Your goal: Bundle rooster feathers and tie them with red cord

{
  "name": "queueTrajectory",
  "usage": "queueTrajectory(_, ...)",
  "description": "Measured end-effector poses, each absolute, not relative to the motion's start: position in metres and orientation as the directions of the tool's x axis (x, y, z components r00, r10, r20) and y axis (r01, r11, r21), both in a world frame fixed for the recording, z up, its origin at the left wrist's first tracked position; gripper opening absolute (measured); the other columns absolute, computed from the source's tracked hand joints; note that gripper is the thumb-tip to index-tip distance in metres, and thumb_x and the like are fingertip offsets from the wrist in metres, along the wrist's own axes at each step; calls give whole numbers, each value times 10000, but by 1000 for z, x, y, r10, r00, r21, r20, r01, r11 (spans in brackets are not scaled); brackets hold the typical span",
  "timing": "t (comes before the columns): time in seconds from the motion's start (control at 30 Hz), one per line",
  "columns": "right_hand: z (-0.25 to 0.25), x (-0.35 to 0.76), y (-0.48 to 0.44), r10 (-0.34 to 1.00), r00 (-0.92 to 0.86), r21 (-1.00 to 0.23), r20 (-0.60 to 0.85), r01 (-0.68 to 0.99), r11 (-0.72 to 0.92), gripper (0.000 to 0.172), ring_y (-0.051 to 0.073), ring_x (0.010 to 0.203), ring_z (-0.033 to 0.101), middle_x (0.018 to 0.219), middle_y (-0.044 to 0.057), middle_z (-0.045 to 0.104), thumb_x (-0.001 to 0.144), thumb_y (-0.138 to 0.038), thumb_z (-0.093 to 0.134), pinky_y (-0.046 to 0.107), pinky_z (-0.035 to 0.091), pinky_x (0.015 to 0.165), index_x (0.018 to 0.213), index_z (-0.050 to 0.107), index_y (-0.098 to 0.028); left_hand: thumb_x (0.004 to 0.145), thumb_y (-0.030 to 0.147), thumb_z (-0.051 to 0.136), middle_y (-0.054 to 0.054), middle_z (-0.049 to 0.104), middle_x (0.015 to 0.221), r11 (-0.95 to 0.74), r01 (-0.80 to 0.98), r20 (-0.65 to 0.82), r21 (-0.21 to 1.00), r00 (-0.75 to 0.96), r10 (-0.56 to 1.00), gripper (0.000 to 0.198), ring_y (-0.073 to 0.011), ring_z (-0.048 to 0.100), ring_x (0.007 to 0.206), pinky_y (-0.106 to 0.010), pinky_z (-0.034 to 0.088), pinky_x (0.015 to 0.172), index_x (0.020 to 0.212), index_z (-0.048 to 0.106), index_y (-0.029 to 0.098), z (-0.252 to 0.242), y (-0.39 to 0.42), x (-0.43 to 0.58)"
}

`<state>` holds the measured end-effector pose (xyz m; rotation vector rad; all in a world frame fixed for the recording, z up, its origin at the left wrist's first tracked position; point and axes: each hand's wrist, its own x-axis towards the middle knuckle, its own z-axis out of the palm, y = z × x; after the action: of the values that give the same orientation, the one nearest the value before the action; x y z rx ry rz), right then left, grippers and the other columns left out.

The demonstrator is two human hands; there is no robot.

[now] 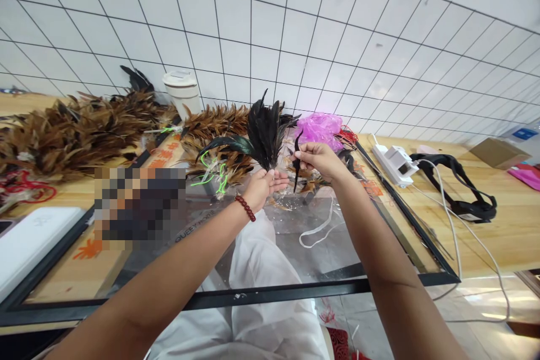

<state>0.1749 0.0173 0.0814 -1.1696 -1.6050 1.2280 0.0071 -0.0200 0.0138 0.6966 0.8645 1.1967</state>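
My left hand (pixel 265 185) is closed around the quill ends of a bunch of black feathers (pixel 265 129) that fans upward. A red bead bracelet (pixel 245 208) is on that wrist. Just to the right, my right hand (pixel 318 158) pinches a single black feather (pixel 296 160) that hangs down from the fingers. Both hands are held above a glass tabletop (pixel 295 236) with a black frame.
Piles of brown feathers (pixel 76 129) lie at the left and behind the hands. A white cup (pixel 182 90), a pink plastic bag (pixel 320 126), a white power strip (pixel 396 164), a black strap (pixel 459 185) and a cardboard box (pixel 498 152) stand around. A tiled wall runs behind.
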Motion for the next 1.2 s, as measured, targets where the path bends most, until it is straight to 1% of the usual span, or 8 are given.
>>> queueTrajectory(0.13, 82, 168, 14, 976, -193, -994, 97, 24, 104, 330, 87, 587, 610, 719, 17, 691, 612, -419, 794, 158, 422, 473, 706, 600, -169, 873, 194, 566, -121, 697, 778, 243, -478, -188, 844, 160, 969, 155, -169, 700, 691, -329, 571, 710, 745, 550, 108, 13, -20, 7)
queueTrajectory(0.33, 84, 163, 12, 986, -147, -993, 83, -99, 69, 340, 68, 567, 610, 694, 2, 685, 629, -400, 800, 157, 473, 521, 716, 568, -167, 894, 177, 505, -133, 695, 804, 248, -426, -192, 870, 170, 966, 163, -171, 700, 701, -312, 566, 697, 758, 549, 100, 11, -20, 8)
queueTrajectory(0.53, 85, 165, 14, 980, -54, -979, 193, -81, 188, 368, 54, 474, 547, 607, -22, 641, 603, -444, 791, 150, 405, 439, 686, 569, -163, 892, 206, 497, 27, 538, 580, 180, -452, -141, 874, 119, 983, 136, -100, 591, 488, -217, 494, 487, 773, 496, 141, 12, -22, 7)
queueTrajectory(0.73, 85, 164, 12, 976, -39, -976, 215, -45, 213, 348, 58, 455, 524, 591, -27, 626, 624, -448, 765, 162, 383, 424, 678, 557, -175, 907, 163, 447, -78, 670, 836, 214, -439, -180, 873, 118, 977, 136, -122, 664, 621, -274, 551, 597, 777, 476, 134, 15, -23, 9)
queueTrajectory(0.87, 82, 160, 11, 976, -61, -978, 210, -32, 208, 338, 58, 460, 532, 597, -22, 631, 635, -438, 757, 162, 395, 439, 677, 559, -167, 907, 200, 463, -37, 634, 720, 232, -398, -186, 888, 151, 971, 123, -116, 629, 526, -246, 518, 500, 799, 467, 142, 14, -23, 8)
queueTrajectory(1.0, 83, 159, 11, 975, -67, -977, 212, -43, 210, 356, 62, 485, 553, 621, -18, 644, 635, -454, 762, 165, 417, 459, 698, 563, -167, 887, 236, 505, 54, 484, 553, 183, -398, -129, 899, 159, 979, 161, -91, 532, 417, -191, 418, 389, 759, 438, 165, 11, -22, 7)
queueTrajectory(1.1, 82, 160, 12, 973, -77, -975, 219, -58, 215, 365, 71, 513, 575, 634, -14, 649, 636, -463, 766, 174, 442, 484, 713, 568, -166, 871, 252, 533, 71, 427, 534, 170, -387, -108, 906, 176, 978, 191, -72, 476, 390, -169, 353, 357, 730, 433, 170, 9, -22, 7)
queueTrajectory(1.2, 81, 159, 12, 972, -73, -974, 222, -68, 217, 364, 71, 513, 577, 632, -14, 648, 635, -459, 769, 177, 448, 490, 717, 568, -167, 868, 263, 539, 66, 418, 543, 175, -355, -106, 918, 206, 973, 166, -70, 477, 403, -172, 355, 370, 755, 491, 151, 8, -23, 8)
